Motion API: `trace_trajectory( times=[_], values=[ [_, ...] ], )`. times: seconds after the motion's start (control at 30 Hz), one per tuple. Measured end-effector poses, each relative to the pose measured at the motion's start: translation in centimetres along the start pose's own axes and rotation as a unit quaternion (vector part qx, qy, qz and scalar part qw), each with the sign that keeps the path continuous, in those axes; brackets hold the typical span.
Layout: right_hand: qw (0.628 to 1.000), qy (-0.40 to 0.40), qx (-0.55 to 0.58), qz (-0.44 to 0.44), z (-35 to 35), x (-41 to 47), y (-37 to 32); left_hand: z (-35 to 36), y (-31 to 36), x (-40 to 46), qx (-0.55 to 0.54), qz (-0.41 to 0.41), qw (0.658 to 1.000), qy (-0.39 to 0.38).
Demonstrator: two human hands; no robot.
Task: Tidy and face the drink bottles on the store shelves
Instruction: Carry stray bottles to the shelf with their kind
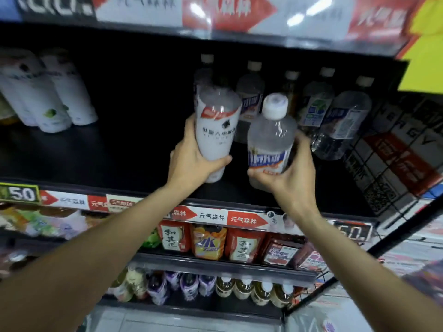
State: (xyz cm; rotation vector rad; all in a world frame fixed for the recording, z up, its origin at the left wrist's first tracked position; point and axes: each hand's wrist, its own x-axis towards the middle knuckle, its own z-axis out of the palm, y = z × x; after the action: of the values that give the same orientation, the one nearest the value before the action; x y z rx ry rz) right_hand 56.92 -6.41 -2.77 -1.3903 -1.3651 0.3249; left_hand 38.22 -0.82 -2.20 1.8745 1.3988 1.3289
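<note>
a dark store shelf [96, 149] runs across the view under a band of red and white signs, with a wire grid panel [393, 164] closing its right end. above the shelf's front edge, right of its middle, the left hand [191, 161] grips the lower body of a white-sleeved bottle [217, 130], thumb wrapped across the front near the base, fingers behind; the bottle rises from the hand and leans slightly away. just beside it the right hand [294, 173] holds a clear bottle [272, 137] by its lower half, thumb under the blue and orange label, fingers curled round the far side; its white cap tilts toward the camera. both bare forearms reach up from the bottom corners. the two bottles are close but apart. behind them, toward the back right of the shelf, stands a row of clear bottles [316, 109] with white caps. white bottles [60, 97] stand at the left end. lower shelves hold packed drinks [208, 243].
</note>
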Motion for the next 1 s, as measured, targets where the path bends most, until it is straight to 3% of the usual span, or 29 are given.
trace_trajectory(
  times=[0.27,0.53,0.8,1.0],
  values=[
    [0.995,-0.092,0.041,0.027,-6.6,-8.4,-10.1,-7.5,7.5,-10.0,-0.03,-0.055,0.996,-0.063],
    [0.977,-0.134,0.143,0.082,-13.4,-11.1,-22.4,-16.7,18.5,-14.7,-0.116,-0.121,0.986,-0.026],
    [0.981,-0.096,0.169,0.014,-16.8,-7.3,-30.3,-23.3,26.3,-6.6,-0.151,0.017,0.986,0.064],
    [0.985,-0.049,0.163,-0.02,-15.0,-3.9,-33.1,-25.2,25.3,2.3,-0.125,0.117,0.97,0.17]
  ],
)
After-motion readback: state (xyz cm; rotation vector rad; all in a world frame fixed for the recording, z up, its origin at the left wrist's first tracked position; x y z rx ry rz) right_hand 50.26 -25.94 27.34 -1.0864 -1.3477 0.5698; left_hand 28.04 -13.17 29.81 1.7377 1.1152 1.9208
